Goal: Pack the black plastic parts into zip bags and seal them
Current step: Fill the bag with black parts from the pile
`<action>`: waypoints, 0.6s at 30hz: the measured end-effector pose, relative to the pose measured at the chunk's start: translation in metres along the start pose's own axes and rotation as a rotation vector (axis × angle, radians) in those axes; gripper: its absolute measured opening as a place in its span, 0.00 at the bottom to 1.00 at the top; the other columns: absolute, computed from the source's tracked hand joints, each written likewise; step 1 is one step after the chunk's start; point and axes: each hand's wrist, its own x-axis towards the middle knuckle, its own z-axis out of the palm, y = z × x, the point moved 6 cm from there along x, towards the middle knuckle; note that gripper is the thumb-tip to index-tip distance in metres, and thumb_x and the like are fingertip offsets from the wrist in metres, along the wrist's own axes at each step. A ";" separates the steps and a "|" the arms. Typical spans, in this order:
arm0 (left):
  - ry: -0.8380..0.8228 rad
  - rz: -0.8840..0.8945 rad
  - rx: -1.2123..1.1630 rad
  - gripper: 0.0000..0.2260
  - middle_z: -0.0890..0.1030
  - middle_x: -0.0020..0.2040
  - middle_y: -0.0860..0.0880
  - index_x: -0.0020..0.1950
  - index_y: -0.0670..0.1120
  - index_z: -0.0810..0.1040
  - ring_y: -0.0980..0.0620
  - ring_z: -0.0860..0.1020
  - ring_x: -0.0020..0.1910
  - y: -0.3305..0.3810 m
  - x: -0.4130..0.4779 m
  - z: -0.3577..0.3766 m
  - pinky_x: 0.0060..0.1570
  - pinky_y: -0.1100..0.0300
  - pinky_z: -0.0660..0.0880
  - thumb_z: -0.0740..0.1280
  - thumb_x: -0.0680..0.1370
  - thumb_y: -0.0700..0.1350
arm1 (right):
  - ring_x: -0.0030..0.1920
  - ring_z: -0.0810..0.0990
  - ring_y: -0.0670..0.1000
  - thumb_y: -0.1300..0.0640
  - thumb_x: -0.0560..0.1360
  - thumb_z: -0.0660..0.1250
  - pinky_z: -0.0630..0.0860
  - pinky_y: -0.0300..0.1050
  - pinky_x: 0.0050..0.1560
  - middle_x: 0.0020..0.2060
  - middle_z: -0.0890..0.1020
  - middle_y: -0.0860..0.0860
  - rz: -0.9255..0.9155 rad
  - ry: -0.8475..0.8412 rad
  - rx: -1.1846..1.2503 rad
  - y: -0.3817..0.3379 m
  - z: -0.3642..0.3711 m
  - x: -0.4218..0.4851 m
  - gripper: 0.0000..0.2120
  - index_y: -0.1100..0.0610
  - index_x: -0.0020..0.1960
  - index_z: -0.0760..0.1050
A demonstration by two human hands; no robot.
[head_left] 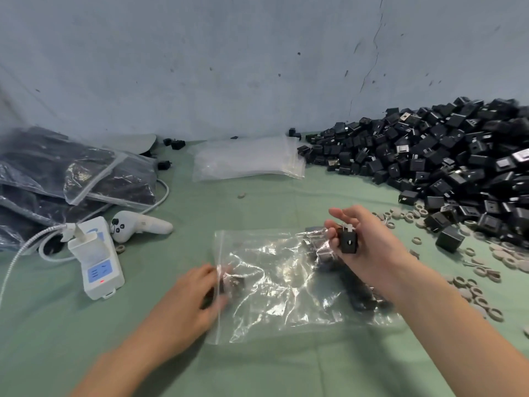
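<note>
Green cloth (257,368) serves as the work surface, with a pile of black parts (443,161) at far right and filled bags (71,173) at far left. A clear zip bag (272,282) lies flat near centre with several parts inside. The left hand (189,302) touches its left zip edge, fingers blurred, grip not discernible; the right hand (369,247), above the bag's right end, pinches one black part (347,241) between thumb and curled fingers.

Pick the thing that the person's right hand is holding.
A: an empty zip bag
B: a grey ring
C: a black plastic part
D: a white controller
C: the right hand grips a black plastic part over the zip bag that lies on the table.
</note>
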 end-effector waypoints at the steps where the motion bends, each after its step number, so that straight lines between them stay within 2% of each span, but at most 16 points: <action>1: -0.017 0.013 -0.010 0.11 0.75 0.55 0.64 0.61 0.57 0.76 0.64 0.72 0.56 0.001 0.001 0.001 0.61 0.64 0.69 0.65 0.79 0.55 | 0.33 0.77 0.48 0.59 0.80 0.62 0.75 0.37 0.33 0.42 0.79 0.56 -0.007 0.008 0.013 -0.003 -0.002 0.000 0.10 0.62 0.58 0.75; 2: -0.030 0.011 -0.031 0.13 0.75 0.56 0.66 0.62 0.58 0.76 0.64 0.71 0.58 0.001 0.002 0.001 0.62 0.66 0.67 0.65 0.79 0.58 | 0.33 0.77 0.48 0.60 0.80 0.62 0.75 0.37 0.33 0.42 0.79 0.57 -0.011 0.017 0.024 -0.005 -0.004 0.001 0.10 0.62 0.58 0.75; 5: -0.095 0.013 -0.111 0.13 0.79 0.54 0.63 0.60 0.63 0.78 0.60 0.72 0.57 -0.004 0.005 -0.001 0.59 0.59 0.70 0.64 0.77 0.63 | 0.31 0.77 0.47 0.60 0.80 0.62 0.75 0.37 0.33 0.42 0.79 0.56 -0.022 0.040 0.032 -0.009 -0.008 0.002 0.09 0.61 0.57 0.75; 7: -0.103 0.037 -0.109 0.13 0.80 0.53 0.63 0.58 0.67 0.78 0.60 0.73 0.55 -0.005 0.008 -0.001 0.57 0.59 0.70 0.64 0.76 0.65 | 0.31 0.77 0.47 0.61 0.80 0.61 0.75 0.37 0.33 0.41 0.79 0.56 -0.033 0.048 0.024 -0.010 -0.009 0.003 0.08 0.61 0.56 0.75; 10: 0.028 0.054 0.021 0.16 0.79 0.51 0.62 0.59 0.62 0.81 0.62 0.74 0.53 -0.001 0.015 0.000 0.56 0.61 0.69 0.63 0.75 0.64 | 0.31 0.76 0.47 0.61 0.80 0.61 0.74 0.37 0.34 0.41 0.78 0.56 -0.037 0.065 0.022 -0.012 -0.010 0.005 0.08 0.61 0.56 0.75; 13: 0.075 0.090 0.141 0.17 0.78 0.51 0.57 0.65 0.58 0.79 0.55 0.76 0.53 0.010 0.025 0.006 0.54 0.62 0.69 0.69 0.76 0.57 | 0.32 0.76 0.47 0.61 0.80 0.61 0.73 0.36 0.33 0.42 0.78 0.56 -0.040 0.084 0.019 -0.013 -0.012 0.008 0.08 0.61 0.57 0.74; 15: -0.005 0.116 0.075 0.20 0.76 0.56 0.62 0.68 0.62 0.74 0.58 0.74 0.58 0.015 0.028 0.011 0.59 0.62 0.68 0.67 0.76 0.61 | 0.33 0.76 0.48 0.61 0.80 0.61 0.74 0.36 0.32 0.43 0.78 0.57 -0.042 0.093 0.008 -0.013 -0.016 0.009 0.08 0.61 0.58 0.74; 17: -0.068 0.128 0.004 0.20 0.73 0.58 0.72 0.66 0.67 0.73 0.68 0.70 0.61 0.014 0.026 0.014 0.64 0.63 0.66 0.60 0.75 0.69 | 0.32 0.76 0.47 0.61 0.80 0.60 0.74 0.37 0.31 0.43 0.78 0.56 -0.042 0.099 -0.007 -0.014 -0.020 0.009 0.08 0.61 0.58 0.74; 18: -0.050 0.117 -0.022 0.21 0.71 0.56 0.76 0.65 0.66 0.74 0.70 0.69 0.61 0.011 0.025 0.013 0.64 0.64 0.65 0.58 0.75 0.70 | 0.32 0.76 0.47 0.61 0.80 0.60 0.74 0.37 0.30 0.43 0.78 0.56 -0.042 0.104 -0.014 -0.014 -0.022 0.009 0.08 0.61 0.58 0.74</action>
